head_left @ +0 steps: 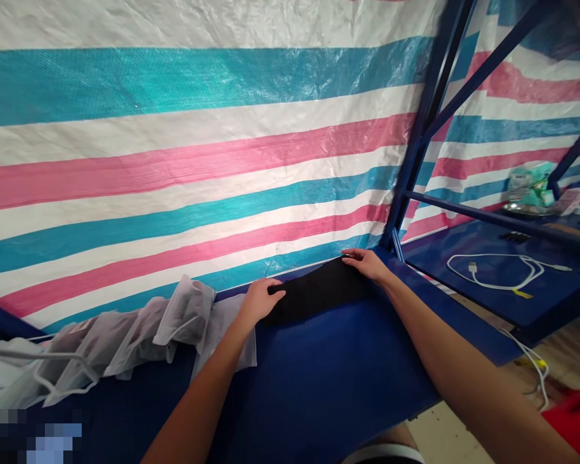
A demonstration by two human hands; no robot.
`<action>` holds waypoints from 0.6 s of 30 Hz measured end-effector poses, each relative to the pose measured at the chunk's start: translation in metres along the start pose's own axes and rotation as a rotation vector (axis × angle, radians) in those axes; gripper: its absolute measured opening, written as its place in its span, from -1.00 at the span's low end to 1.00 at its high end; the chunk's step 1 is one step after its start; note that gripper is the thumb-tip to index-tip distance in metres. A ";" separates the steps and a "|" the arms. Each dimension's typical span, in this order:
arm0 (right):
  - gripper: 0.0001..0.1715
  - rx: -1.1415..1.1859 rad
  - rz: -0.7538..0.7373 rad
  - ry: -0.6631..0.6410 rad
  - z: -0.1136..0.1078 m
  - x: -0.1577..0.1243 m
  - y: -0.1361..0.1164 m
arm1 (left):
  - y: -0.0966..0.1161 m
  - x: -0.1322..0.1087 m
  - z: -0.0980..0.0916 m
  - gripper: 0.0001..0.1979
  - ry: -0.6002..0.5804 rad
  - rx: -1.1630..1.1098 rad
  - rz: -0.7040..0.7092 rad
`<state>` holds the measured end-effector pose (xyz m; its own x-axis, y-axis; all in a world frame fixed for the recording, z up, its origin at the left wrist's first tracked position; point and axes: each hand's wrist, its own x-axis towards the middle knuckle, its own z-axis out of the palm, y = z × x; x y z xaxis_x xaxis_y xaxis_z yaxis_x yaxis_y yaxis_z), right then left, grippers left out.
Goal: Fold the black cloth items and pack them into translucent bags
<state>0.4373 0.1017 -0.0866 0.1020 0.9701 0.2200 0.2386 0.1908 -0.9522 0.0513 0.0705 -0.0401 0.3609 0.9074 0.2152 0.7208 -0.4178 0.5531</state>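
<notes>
Black cloth [316, 291], texture indistinct

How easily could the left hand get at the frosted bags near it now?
Probably yes: nothing visible stands between the left hand and the frosted bags, though it may need to release the black piece first.

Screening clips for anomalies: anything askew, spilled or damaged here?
Mildly odd: a white cable with a yellow tag trails past the edge of the right-hand shelf, over the floor. The frosted bags lean unevenly. No spill or damage visible, including on the black fabric.
</notes>
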 end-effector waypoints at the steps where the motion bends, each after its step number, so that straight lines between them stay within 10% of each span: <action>1: -0.42 0.045 0.000 -0.005 0.000 -0.001 -0.003 | 0.003 -0.001 -0.001 -0.79 0.021 0.004 0.003; 8: -0.52 0.321 -0.003 -0.042 -0.024 -0.020 -0.041 | 0.036 -0.024 -0.026 -0.86 0.200 -0.170 0.160; 14: -0.29 0.454 0.102 -0.396 -0.072 -0.057 -0.052 | 0.067 -0.079 -0.072 -0.74 -0.618 -0.536 0.185; 18: -0.28 0.439 0.137 -0.488 -0.062 -0.056 -0.056 | 0.069 -0.089 -0.066 -0.67 -0.433 -0.528 0.114</action>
<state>0.4786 0.0271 -0.0327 -0.3693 0.9268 0.0685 -0.1713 0.0045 -0.9852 0.0300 -0.0363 0.0321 0.7002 0.7138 0.0151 0.3191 -0.3318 0.8877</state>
